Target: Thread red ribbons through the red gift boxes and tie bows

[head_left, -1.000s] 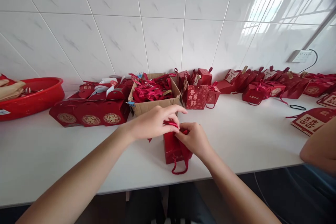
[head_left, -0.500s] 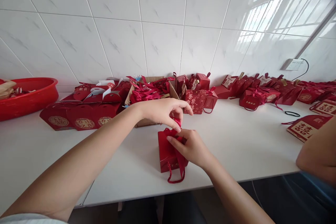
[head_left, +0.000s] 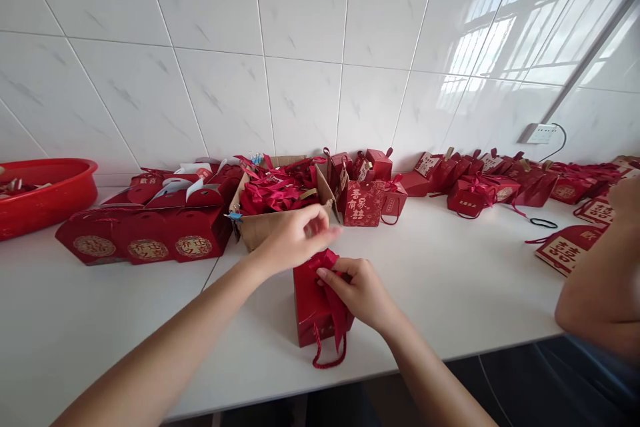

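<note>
The small red box [head_left: 310, 307] stands on the white table [head_left: 240, 360], directly beneath the left hand and against the right. The right hand [head_left: 367, 290] pinches a red ribbon [head_left: 339, 313] between thumb and forefinger over the box's top, apparently to keep the ribbon from slipping. The ribbon's tail falls across the near end, beside a twisted cord loop [head_left: 329, 365] lying towards the table edge.

The left hand [head_left: 295, 240] hovers over the far end, fingers loosely curled and thumb apart; nothing is visible in its grasp. An open carton [head_left: 260, 223] of loose ribbons [head_left: 275, 190] stands just behind the left hand, presumably placed there for easy reach.
</note>
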A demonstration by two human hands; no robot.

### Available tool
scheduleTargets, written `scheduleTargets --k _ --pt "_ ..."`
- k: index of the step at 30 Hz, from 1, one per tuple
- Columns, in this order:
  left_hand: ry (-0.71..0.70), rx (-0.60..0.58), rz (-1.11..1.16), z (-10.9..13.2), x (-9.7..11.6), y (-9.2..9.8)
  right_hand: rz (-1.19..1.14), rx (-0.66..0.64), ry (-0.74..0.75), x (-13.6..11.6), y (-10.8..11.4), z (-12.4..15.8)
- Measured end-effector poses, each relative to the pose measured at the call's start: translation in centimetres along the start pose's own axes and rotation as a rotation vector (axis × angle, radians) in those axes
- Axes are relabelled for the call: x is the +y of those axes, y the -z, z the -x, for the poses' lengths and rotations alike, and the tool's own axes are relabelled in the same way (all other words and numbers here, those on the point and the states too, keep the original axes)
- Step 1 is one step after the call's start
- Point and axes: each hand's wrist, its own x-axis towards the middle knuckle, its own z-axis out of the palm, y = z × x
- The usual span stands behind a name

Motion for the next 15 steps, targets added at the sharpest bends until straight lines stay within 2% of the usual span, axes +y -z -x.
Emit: scheduleTargets --k 2,4,8,15 --pt "0.086 -0.116 0.092 2.0 -0.7 0.2 -0.001 -0.001 0.017 0.1 0.0 0.0" --pt "0.141 -0.147 0.148 3.3 -1.6 0.0 0.007 -0.007 0.027 0.2 0.0 0.1" --pt "0.168 -0.078 0.235 4.3 -3.1 -1.1 -0.003 -0.037 -0.003 0.0 0.3 0.3" --pt "0.039 0.063 0.379 4.6 -4.7 -2.5 -0.131 -0.203 -0.001 -0.3 1.0 0.1"
